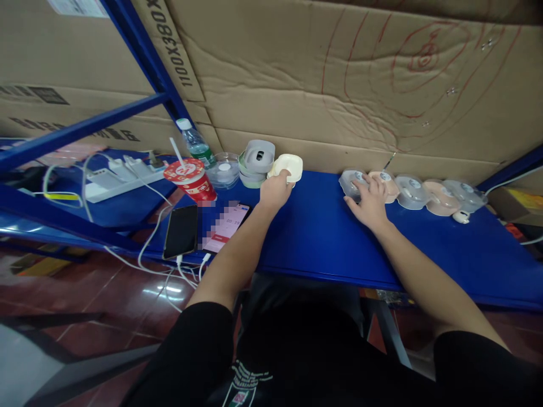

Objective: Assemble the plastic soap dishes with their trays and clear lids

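Note:
My left hand (276, 189) grips a cream-coloured, round-cornered plastic dish (293, 164), its thumb pressed on the near side. Right beside that dish stands a stack of similar dishes, a grey one (255, 161) on top with a small dark spot in it. My right hand (370, 200) lies with fingers spread over the leftmost clear-lidded container (348, 180) of a row, its fingertips reaching the edge of the pink one (389, 191) beside it. Further right the row goes on with a grey container (410, 193), a pink one (442, 199) and another grey one (469, 195).
Clear lids (224, 169), a water bottle (197, 144) and a red cup with a straw (193, 181) stand left. Two phones, one dark (181, 232) and one lit (227, 226), have charging cables. Behind the blue tabletop (314, 226) rises a cardboard wall (297, 73). A small white object (461, 216) lies right.

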The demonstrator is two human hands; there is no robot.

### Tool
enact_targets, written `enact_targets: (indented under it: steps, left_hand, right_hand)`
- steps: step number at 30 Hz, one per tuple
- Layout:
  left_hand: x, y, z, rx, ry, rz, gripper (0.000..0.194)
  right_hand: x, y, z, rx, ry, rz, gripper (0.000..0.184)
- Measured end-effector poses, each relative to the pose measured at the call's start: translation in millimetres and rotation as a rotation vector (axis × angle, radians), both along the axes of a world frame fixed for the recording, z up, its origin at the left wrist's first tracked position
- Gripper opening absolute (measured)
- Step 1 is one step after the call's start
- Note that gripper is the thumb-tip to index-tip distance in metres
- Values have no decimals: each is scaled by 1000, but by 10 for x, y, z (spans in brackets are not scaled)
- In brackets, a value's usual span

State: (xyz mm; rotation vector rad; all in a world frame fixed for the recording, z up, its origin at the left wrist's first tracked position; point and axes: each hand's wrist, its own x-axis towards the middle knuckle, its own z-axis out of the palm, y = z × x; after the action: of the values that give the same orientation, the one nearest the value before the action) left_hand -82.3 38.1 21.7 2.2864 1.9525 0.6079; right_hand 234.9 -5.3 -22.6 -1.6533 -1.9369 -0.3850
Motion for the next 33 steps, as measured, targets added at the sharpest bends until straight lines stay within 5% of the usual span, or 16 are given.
enact_targets:
  steps: [3,8,14,17,21,24,33]
  left_hand:
    - [21,-45,53,18,-63,-82,38]
    - [88,-177,145,-79,-176,-422,36]
    - [142,-170,38,-339,5,-589,41]
    - [109,-141,57,-229,-11,-463,40]
    - [-44,-123,189,101,-95,-94,40]
    - [-199,-78,238,131,-82,80,48]
    - [-326,62,154,135,-122,189,51]
  right_hand:
    - [-58,-42,51,50,28,100,59]
    - [-109,-136,156,74,85,295,66]
    - [-182,-197,165,-242,14,724,48]
    - [-239,-207,149,-308,-46,766,41]
    - [-297,-257,144,-303,-65,795,32]
    - [-331,-312,134,-288,-41,840,29]
    - [-286,-317,143,-85,137,695,32]
